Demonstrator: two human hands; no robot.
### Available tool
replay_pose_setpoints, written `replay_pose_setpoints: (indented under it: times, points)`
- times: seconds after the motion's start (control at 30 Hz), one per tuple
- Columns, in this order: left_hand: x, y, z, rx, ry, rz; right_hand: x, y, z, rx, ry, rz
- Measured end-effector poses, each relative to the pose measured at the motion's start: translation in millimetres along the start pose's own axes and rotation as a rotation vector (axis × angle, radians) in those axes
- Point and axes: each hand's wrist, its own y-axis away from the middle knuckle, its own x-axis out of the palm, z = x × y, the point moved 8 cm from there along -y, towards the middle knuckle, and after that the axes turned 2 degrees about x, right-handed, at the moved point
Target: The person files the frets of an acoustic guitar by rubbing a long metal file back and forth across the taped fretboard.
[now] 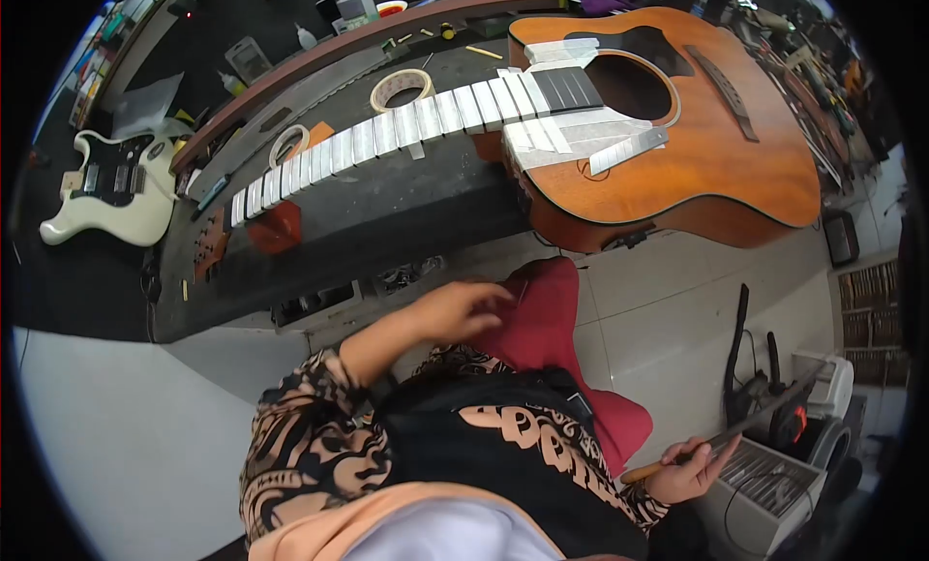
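Observation:
My right hand [689, 472], low at the right, is closed around a long flat file [764, 414] with a wooden handle, held out to the side over the floor. My left hand [469, 311] hovers above my lap, slightly blurred, its fingers bent and apart with nothing plainly in them. In front of me an acoustic guitar [716, 174] lies face up on the dark bench [426, 208]. Pale masking tape [363, 142] covers its fretboard between the frets, and more tape lies around the sound hole. A small metal plate [629, 151] rests on the taped top. Neither hand touches the guitar.
A red-orange block [276, 229] sits under the neck near the headstock. Tape rolls [402, 89] stand behind the neck. A white electric guitar [116, 191] lies at left. Loose tools [803, 106] crowd the far right; a white slatted box [760, 493] stands below the file.

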Motion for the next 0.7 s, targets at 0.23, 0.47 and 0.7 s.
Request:
replay_pose_setpoints:
  times: [0.23,0.47,0.7]
  points:
    - [-54.8,92.5,-223.9,1.307,0.69,0.016,1.2,31.1,1.5,0.082,0.009,0.132]
    - [-68.1,121.4,-249.7,1.581,0.879,0.082,8.0,44.6,17.0,0.091,-0.031,0.115]
    - [-93.6,117.9,-219.2,1.531,0.849,0.013,41.4,60.4,33.2,0.12,-0.035,0.287]
